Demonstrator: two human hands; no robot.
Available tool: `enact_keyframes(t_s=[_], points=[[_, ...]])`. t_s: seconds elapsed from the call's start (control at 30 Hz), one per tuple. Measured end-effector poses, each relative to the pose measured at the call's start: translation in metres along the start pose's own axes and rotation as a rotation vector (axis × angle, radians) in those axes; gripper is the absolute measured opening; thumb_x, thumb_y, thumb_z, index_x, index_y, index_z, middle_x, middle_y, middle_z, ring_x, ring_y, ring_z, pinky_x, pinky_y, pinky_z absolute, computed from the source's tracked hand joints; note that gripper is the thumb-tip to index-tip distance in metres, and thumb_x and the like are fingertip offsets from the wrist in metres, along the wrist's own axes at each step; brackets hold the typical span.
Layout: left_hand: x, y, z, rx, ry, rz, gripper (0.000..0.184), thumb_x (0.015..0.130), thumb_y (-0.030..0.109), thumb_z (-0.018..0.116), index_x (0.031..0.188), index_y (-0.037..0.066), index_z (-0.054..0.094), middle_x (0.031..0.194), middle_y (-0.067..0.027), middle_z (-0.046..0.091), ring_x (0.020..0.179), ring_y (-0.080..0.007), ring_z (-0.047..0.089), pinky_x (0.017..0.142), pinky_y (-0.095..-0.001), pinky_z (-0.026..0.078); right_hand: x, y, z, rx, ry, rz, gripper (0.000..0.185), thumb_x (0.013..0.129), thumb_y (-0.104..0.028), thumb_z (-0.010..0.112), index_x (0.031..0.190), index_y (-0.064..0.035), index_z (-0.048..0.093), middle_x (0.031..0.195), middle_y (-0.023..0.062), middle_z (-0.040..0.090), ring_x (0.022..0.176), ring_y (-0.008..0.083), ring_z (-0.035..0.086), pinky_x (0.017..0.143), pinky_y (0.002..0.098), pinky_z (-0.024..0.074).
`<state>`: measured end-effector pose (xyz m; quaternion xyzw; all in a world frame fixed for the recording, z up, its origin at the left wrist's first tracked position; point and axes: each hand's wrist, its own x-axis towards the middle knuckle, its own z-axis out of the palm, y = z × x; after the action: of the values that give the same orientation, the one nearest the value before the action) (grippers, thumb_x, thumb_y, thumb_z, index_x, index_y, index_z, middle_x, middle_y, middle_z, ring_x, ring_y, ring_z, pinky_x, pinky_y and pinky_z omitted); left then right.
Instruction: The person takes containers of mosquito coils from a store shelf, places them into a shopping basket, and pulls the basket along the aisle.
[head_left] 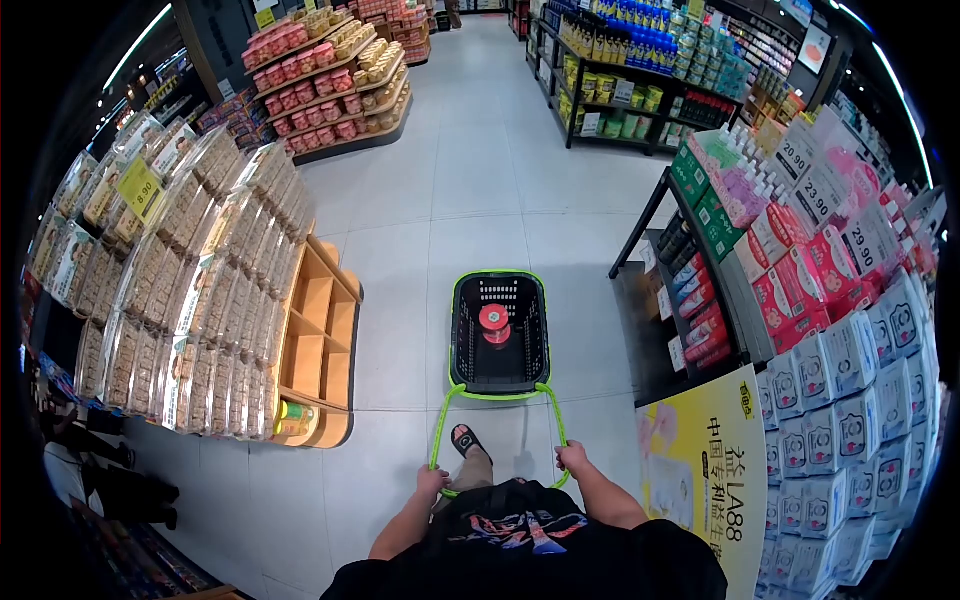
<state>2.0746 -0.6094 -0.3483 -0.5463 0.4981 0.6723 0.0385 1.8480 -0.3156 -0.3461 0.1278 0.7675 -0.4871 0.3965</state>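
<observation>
A black shopping basket [500, 375] with a bright green rim stands on the floor in front of me. Its long green handle [441, 424] loops back toward my body. Inside the basket is a red container with a round lid [494, 318]. My left hand [433, 481] is closed around the left side of the handle. On the other side, my right hand [572, 457] grips the handle too. One of my feet, in a dark sandal [465, 440], shows between the basket and my body.
To my left rises a stack of clear packaged food [190, 290] beside a wooden shelf unit [318, 330]. A display of pink packs [795, 280] and white packs [840, 440] lines the right, with a yellow sign [700, 470]. A shelf of jars [330, 100] and another person [110, 480] are farther left.
</observation>
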Motion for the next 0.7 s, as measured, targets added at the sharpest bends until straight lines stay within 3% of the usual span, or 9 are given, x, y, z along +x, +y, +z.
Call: enact_keyframes(t_s=[0.2, 0.33, 0.4, 0.7], points=[[0.078, 0.078, -0.013, -0.039, -0.092, 0.057, 0.02, 0.077, 0.003, 0.051, 0.094, -0.007, 0.047, 0.074, -0.0142, 0.056, 0.055, -0.0197, 0.056, 0.048, -0.0293, 0.048, 0.041, -0.064, 0.037, -0.03, 0.057, -0.013, 0.022, 0.075, -0.008, 0.057, 0.086, 0.0095, 0.051, 0.062, 0.0135, 0.054, 0.045, 0.0232, 0.054, 0.04, 0.0345, 0.0444], [0.101, 0.124, -0.023, -0.079, -0.082, 0.113, 0.019, 0.077, 0.003, 0.052, 0.093, -0.006, 0.048, 0.075, -0.0139, 0.056, 0.057, -0.0199, 0.056, 0.052, -0.0293, 0.048, 0.061, -0.088, 0.06, 0.033, 0.106, 0.004, 0.022, 0.075, -0.008, 0.057, 0.086, 0.0095, 0.051, 0.063, 0.014, 0.055, 0.046, 0.0234, 0.055, 0.041, 0.0348, 0.0447], [0.11, 0.14, -0.027, -0.058, -0.131, 0.143, 0.021, 0.08, 0.004, 0.05, 0.099, -0.005, 0.048, 0.08, -0.0131, 0.057, 0.066, -0.0219, 0.059, 0.057, -0.0305, 0.048, 0.07, -0.102, 0.064, 0.07, 0.116, 0.009, 0.014, 0.079, -0.008, 0.056, 0.08, 0.0056, 0.053, 0.061, 0.0111, 0.054, 0.045, 0.0205, 0.053, 0.04, 0.0331, 0.0441], [0.158, 0.184, -0.018, -0.127, -0.202, 0.035, 0.024, 0.083, 0.008, 0.05, 0.104, -0.003, 0.045, 0.088, -0.0158, 0.059, 0.069, -0.0229, 0.059, 0.058, -0.031, 0.048, 0.106, -0.162, 0.066, 0.152, 0.105, 0.075, 0.01, 0.08, -0.005, 0.054, 0.077, 0.0044, 0.052, 0.061, 0.0117, 0.054, 0.043, 0.0208, 0.053, 0.038, 0.0325, 0.0421]])
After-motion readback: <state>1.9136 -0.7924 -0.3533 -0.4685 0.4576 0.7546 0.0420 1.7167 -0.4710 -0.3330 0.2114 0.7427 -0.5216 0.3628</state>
